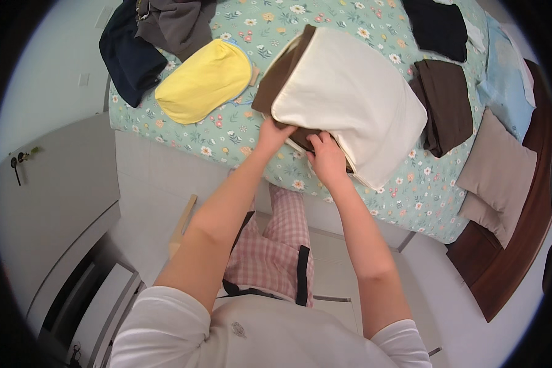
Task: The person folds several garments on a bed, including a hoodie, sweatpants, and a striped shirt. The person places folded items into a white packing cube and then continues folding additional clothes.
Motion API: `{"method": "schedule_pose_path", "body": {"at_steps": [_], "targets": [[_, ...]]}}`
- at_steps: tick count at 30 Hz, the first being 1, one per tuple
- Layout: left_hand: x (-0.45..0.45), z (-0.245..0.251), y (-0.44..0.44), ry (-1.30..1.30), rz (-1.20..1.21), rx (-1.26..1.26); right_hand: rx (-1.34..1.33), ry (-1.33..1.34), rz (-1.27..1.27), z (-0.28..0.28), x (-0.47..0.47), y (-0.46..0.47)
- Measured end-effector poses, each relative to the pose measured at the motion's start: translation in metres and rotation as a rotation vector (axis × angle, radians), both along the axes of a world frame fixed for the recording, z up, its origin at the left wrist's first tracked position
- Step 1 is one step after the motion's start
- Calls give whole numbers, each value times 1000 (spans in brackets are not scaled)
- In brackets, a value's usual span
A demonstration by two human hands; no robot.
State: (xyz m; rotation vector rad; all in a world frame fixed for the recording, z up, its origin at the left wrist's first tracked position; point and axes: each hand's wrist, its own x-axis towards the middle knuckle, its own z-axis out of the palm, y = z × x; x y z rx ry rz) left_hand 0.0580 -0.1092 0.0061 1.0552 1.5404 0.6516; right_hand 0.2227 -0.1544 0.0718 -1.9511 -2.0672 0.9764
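A large cream fabric bag or cover (349, 83) lies on the bed before me, with brown cloth (286, 76) showing along its left side and inside the gap at its near edge. My left hand (271, 138) pinches the near left corner of that edge, fingertips on the brown cloth. At the gap, just to the right, my right hand (330, 160) has its fingers curled over the brown cloth, the thumb lower down. Whether the brown cloth is a lining or a separate piece, I cannot tell.
The bed's floral sheet (230, 138) carries a yellow cloth piece (204, 83), dark navy clothing (131, 55), a grey-brown garment (179, 25), folded brown trousers or cloth (445, 106) and black cloth (437, 27). Taupe pillows (501, 161) lie by the wooden headboard (510, 271).
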Motion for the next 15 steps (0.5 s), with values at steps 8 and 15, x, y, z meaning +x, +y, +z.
{"method": "schedule_pose_path", "body": {"at_steps": [8, 15], "targets": [[-36, -51, 2, 224, 273, 174, 306, -73, 80, 8, -61, 29], [-61, 4, 24, 190, 59, 53, 194, -379, 228, -19, -72, 46]]}}
